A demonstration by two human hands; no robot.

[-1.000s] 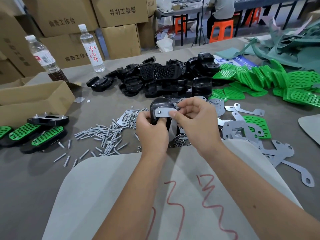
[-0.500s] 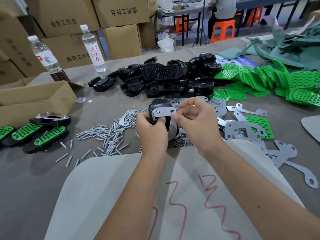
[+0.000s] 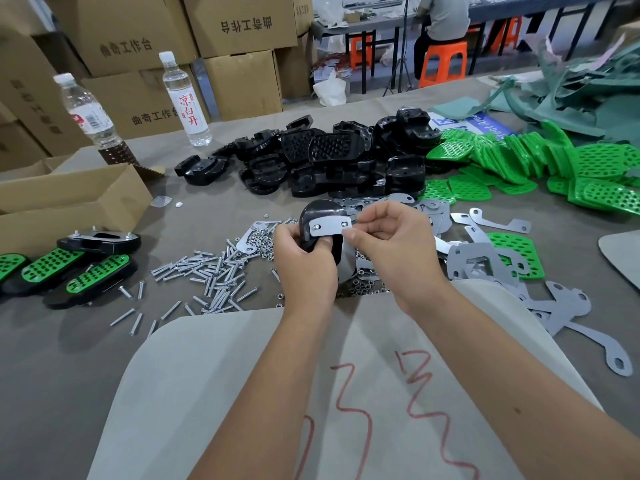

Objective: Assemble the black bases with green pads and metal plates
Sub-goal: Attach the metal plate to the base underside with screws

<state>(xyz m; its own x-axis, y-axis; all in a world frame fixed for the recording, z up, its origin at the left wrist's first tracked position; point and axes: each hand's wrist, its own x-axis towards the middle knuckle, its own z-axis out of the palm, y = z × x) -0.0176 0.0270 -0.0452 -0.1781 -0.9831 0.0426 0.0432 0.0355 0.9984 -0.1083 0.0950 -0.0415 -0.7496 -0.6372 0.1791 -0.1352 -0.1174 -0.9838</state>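
Observation:
My left hand (image 3: pixel 304 265) grips a black base (image 3: pixel 320 214) held upright above the table. A small metal plate (image 3: pixel 329 229) lies across the base with two screw ends showing through its holes. My right hand (image 3: pixel 391 247) pinches the right end of that plate. Behind them sits a pile of black bases (image 3: pixel 329 157); green pads (image 3: pixel 540 164) are heaped at the right. Loose metal plates (image 3: pixel 491 261) lie right of my hands.
Screws (image 3: pixel 207 271) and nuts (image 3: pixel 360 287) are scattered left of and under my hands. Finished assemblies (image 3: pixel 79 275) lie at the left by an open cardboard box (image 3: pixel 69 199). Two bottles (image 3: pixel 187 102) stand behind. A person sits at a far table.
The plate has settled lower onto the base, and both screw ends now show through its holes. Both hands keep their hold.

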